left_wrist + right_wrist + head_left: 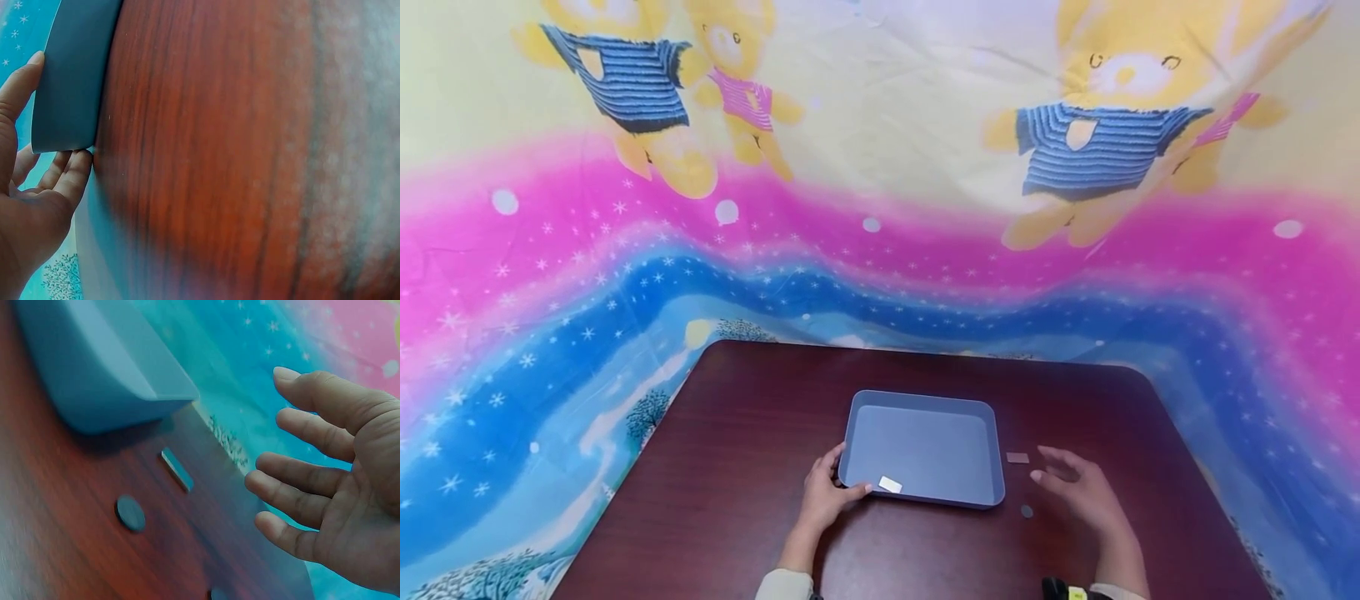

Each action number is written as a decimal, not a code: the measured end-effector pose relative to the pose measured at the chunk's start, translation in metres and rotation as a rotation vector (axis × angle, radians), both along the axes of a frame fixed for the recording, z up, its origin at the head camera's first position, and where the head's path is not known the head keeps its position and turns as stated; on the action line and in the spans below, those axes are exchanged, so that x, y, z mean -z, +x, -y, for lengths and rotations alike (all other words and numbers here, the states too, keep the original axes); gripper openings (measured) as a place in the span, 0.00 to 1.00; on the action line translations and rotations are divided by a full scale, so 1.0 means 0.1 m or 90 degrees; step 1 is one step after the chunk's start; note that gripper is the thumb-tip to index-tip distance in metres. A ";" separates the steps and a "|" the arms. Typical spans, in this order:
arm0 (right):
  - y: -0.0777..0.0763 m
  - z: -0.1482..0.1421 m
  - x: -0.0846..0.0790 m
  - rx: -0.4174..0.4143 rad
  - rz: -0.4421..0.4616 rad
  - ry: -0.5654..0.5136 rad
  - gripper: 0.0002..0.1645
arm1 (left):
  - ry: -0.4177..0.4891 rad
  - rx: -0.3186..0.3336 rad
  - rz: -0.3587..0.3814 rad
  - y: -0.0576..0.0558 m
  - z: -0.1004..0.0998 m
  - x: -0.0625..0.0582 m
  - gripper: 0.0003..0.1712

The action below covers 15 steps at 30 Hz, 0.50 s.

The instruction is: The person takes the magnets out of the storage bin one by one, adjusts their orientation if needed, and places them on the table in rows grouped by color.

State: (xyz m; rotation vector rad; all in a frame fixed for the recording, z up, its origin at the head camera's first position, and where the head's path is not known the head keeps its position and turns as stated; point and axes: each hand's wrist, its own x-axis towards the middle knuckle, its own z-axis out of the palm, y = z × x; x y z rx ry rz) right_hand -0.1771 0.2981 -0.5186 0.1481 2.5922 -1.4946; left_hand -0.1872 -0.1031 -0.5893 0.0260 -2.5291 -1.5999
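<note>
My left hand (823,497) grips the front left corner of a shallow grey-blue tray (925,446). In the left wrist view its thumb touches the rim and its fingers bend against the tray's corner (72,94). A small whitish rectangular piece (891,484) lies inside the tray by the front wall, near the thumb. My right hand (1082,492) hovers to the right of the tray with spread fingers and nothing in them. Left of that hand lie a small flat rectangular piece (1018,458) and a dark round disc (130,514).
The tray rests on a dark red-brown wooden table (737,433) with rounded corners. Another small dark piece (217,594) shows at the bottom of the right wrist view. A printed cloth (880,250) with bears and snowflakes hangs behind and beside the table.
</note>
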 end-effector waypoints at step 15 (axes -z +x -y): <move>-0.24 0.41 -0.04 -0.062 -0.043 -0.045 0.38 | 0.017 0.000 0.001 0.00 0.00 0.03 0.50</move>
